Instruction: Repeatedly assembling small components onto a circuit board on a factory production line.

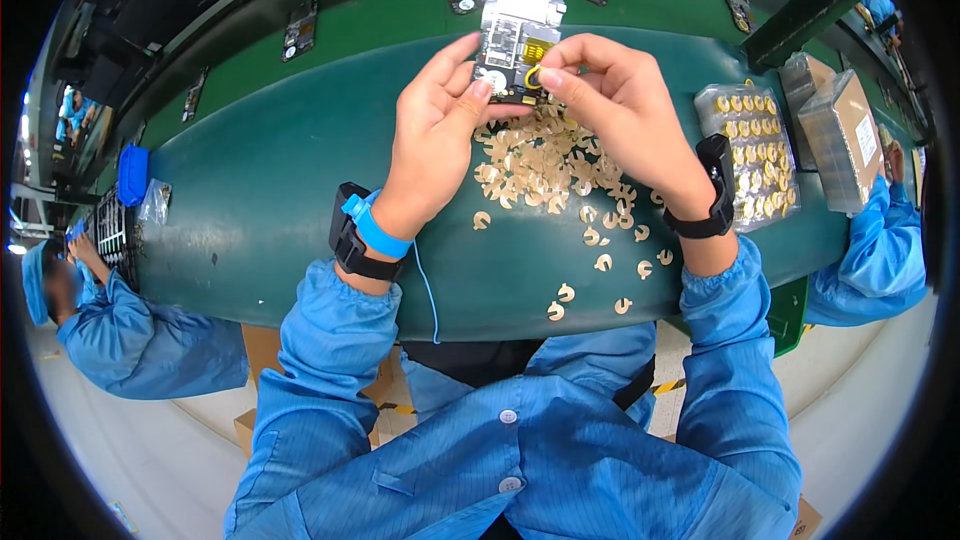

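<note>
My left hand [437,118] grips a circuit board [522,2] by its left and lower edges, tilted up above the table. The board carries a white rectangle, a yellow-gold patch and a white round sticker. At its lower right corner, my right hand [622,100] pinches a small round dark part with a yellow rim [534,77], probably a coin cell, against or just over the board. The fingertips partly cover it, so whether it is fixed there I cannot tell. Below both hands lies a heap of small cream notched discs [545,165], with several strays nearer my body.
A clear tray [748,155] of round yellow-rimmed parts lies to the right, beside wrapped boxes [842,140]. More boards [300,28] rest on the green strip [370,15] beyond the table edge. A blue bin [132,175] stands far left. Co-workers [140,335] sit on both sides.
</note>
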Tool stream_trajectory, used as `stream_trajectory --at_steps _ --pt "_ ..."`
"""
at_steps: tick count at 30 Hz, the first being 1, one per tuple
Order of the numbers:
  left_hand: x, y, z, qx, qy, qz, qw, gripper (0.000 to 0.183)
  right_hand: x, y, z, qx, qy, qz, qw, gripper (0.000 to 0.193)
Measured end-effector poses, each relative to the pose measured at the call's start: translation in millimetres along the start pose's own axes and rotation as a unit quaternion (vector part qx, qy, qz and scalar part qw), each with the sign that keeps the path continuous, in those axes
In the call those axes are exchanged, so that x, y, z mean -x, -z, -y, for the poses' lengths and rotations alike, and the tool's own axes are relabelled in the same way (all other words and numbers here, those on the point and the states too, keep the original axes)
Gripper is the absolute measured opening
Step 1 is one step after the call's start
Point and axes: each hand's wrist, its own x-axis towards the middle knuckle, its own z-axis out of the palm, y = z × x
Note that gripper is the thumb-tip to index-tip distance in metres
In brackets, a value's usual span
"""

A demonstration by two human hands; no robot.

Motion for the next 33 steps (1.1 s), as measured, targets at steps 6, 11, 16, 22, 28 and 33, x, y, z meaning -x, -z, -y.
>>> stream_trajectory --at_steps 6,11,16,22,28,33 --pt "1.6 2.0 3.0 -0.01 0.031 0.031 0.999 0.046 1.6 -7.8 3.9 0.269 0.175 -0.008 0.947 0.007" --pt "4.3 2.5 0.6 -0.071 0.067 0.029 0.995 0.042 3.2 -10.2 0.4 0.317 0.153 -0.01 0.936 0.009" --pt "4.3 0.4 0.7 -0.057 0.073 0.031 0.995 0.042 4.1 -11.2 -5.6 0.301 0.147 -0.021 0.942 0.01" --pt "4.9 -1.9 -1.1 -0.03 0.068 0.04 0.996 0.042 4.4 -12.0 -7.0 0.285 0.114 -0.017 0.951 0.014" --pt "5.6 -2.5 1.6 -0.023 0.067 0.033 0.997 0.042 3.9 -15.8 -6.2 0.275 0.094 -0.028 0.956 0.012" --pt "5.7 -1.7 3.1 -0.023 0.065 0.034 0.997 0.042 3.9 -17.2 -6.8 0.27 0.086 -0.038 0.958 0.012"
